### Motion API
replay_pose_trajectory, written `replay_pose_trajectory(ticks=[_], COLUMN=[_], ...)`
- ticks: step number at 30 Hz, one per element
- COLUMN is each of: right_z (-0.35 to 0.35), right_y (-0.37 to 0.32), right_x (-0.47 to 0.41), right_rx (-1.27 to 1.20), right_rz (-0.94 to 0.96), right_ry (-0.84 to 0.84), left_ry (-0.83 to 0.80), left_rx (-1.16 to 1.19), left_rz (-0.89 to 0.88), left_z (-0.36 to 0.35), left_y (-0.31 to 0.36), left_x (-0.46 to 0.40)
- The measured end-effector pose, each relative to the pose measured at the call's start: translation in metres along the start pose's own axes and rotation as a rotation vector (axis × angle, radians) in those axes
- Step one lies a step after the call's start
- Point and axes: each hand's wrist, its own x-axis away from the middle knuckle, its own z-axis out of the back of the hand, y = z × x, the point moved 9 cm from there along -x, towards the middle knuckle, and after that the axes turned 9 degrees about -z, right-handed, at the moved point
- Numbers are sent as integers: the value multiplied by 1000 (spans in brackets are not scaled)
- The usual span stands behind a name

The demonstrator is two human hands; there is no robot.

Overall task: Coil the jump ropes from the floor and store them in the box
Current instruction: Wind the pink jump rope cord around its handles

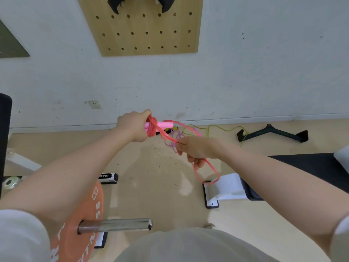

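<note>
Risk, first entry: slack loop of pink jump rope (206, 173) hanging below right hand (196, 151), lower right of centre; likely to snag on white bench foot (217, 193) beneath it or to twist while being wound. Cause: loose length dangling low, near the equipment.

Risk, second entry: wraps bunched on pink handles (162, 125) at frame centre; liable to slide off the handle ends if tension drops between the two hands. Cause: cord stretched on a diagonal, kept taut only by the right-hand pinch.

Risk, third entry: purple rope (172, 139) and yellow-green rope (217, 128) lying uncoiled on floor (151, 186) just behind the hands, centre right; strands appear to cross, so tangling probable when lifted.

Left hand (135, 127), centre: fingers curled tight round handles and wound coil, thumb on top; full grip.

Right hand: fingers narrow, thumb and forefinger pinching the pink cord, remaining fingers curled round the trailing loop.

Stage, judged: first rope partly coiled, two not yet begun. Box: not in view.

Also present: orange weight plate (81, 224) on steel bar, lower left; black cable-machine handle (273, 134), right; pegboard (143, 31), top centre.
</note>
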Motion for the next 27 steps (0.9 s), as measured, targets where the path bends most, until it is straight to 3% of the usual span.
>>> replay_pose_trajectory(ticks=[3,6,9,12,16,19,20,21,22,24,25,26,27], right_z=[20,11,-14,-17,-17,-33,-29,-26,-1,43,70,52,59], right_y=[10,6,-25,-33,-12,-2,3,-1,7,-10,-13,-17,-33], right_x=[-11,-6,10,11,1,8,16,9,0,16,28,17,6], right_rx=[272,391,341,326,194,-61,-24,31,63,375,191,617,520], right_rz=[7,60,224,260,243,157,148,90,25,118,-30,-96,103], right_ry=[122,68,-17,-23,-25,-219,-231,-163,91,430,578,376,513], left_ry=[-33,-12,11,-55,-345,-475,-494,-512,-530,-569,-583,-573,-564], left_rx=[-86,-87,85,371,753,708,636,546,452,324,259,192,101], left_rz=[-31,1,56,93,-223,-430,-454,-458,-443,-446,-447,-424,-393], left_z=[-10,-13,-20,-25,-23,-11,-9,-6,-7,-9,-13,-14,-17], left_y=[-2,0,8,18,64,101,105,108,107,111,115,117,116], left_x=[2,4,0,-5,6,25,27,31,32,40,45,47,48])
